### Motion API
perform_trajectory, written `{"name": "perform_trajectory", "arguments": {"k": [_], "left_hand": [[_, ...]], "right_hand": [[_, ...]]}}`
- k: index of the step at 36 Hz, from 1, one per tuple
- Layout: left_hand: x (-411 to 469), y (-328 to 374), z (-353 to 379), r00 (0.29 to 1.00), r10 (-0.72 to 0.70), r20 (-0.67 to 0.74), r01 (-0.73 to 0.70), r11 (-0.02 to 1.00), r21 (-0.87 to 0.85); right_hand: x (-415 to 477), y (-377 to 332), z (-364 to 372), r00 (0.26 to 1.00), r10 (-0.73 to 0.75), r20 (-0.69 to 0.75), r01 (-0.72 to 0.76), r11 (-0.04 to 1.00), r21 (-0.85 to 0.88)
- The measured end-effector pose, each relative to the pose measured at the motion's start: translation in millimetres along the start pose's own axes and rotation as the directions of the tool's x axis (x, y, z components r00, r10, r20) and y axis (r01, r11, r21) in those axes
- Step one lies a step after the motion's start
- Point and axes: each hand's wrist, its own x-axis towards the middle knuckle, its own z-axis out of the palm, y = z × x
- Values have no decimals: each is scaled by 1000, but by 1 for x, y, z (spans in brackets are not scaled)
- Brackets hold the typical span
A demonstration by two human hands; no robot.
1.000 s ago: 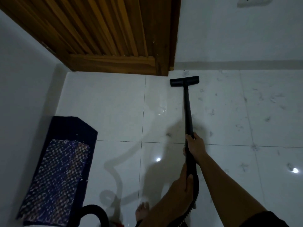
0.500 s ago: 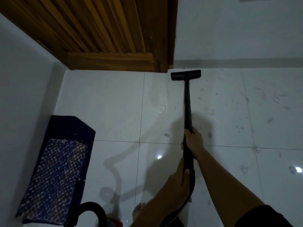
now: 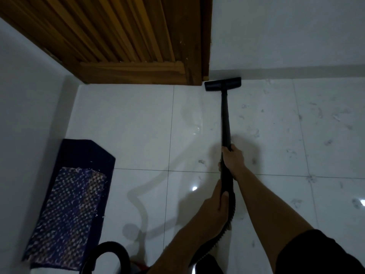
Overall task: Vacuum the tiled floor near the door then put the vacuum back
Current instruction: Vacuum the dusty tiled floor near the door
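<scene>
Right hand [image 3: 233, 161]: grips wand [image 3: 225, 119] mid-shaft.
Left hand [image 3: 213, 206]: grips wand at hose [image 3: 231, 218] end.
Floor head [image 3: 222, 84]: at skirting [image 3: 296, 71], beside door [image 3: 128, 36].

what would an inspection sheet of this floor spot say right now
surface: white tiled floor, glossy, grey dust specks on the right tiles
job's things: vacuum wand, its floor head at the foot of the white wall, beside the door frame
clutter: patterned mat along the left wall
hands: right hand grips the wand higher, left hand lower
cables: ribbed hose trails from the wand; no cord seen
surroundings: wooden door
</scene>
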Motion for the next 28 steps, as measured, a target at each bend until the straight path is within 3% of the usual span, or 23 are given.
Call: {"name": "perform_trajectory", "arguments": {"k": [16,28], "left_hand": [[-27,-9,14,998,12,55,-12,1000,-3],[-56,-11,33,994,12,108,-16,999,37]], "right_hand": [[-24,22,-8,999,-34,-32,31,995,-93],[-58,40,-31,998,-8,-54,5,999,-52]]}}
